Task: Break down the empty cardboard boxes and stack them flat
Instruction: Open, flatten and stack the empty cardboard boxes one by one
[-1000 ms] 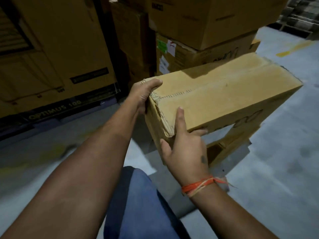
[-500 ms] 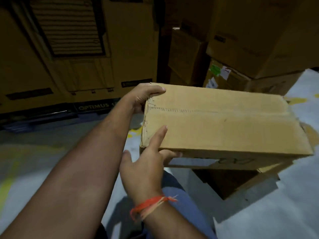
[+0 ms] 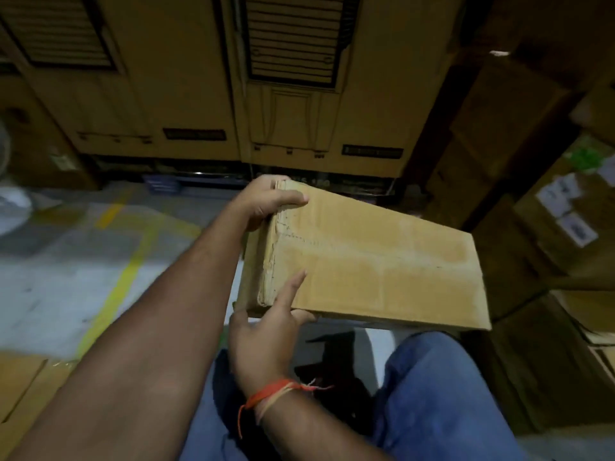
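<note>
A person holds a cardboard box (image 3: 372, 257) in the air above their lap, roughly at the centre of the view and stretching toward three o'clock. Its broad top face is tilted, the far edge higher than the near one, and a perforated seam runs across it from the near-left corner.

The left hand (image 3: 266, 202) grips the box's far-left corner at about eleven o'clock of the box — the thumb lies flat on the top face and the other fingers wrap around the end panel, out of sight. The right hand (image 3: 266, 341) takes the near-left corner at about seven o'clock: its index finger lies straight up along the top face, the thumb sticks out to the left, and the remaining fingers curl under the bottom edge, so it is holding the box from below. An orange thread band (image 3: 266, 394) circles the right wrist.

Blue-jeaned knees (image 3: 439, 394) show at six o'clock. Tall printed cartons (image 3: 186, 94) stand at twelve o'clock, and more stacked boxes (image 3: 549, 227) with white labels fill three o'clock. The concrete floor (image 3: 66, 277) at nine o'clock carries yellow painted lines — a flat piece of cardboard (image 3: 26, 387) lies at eight o'clock.
</note>
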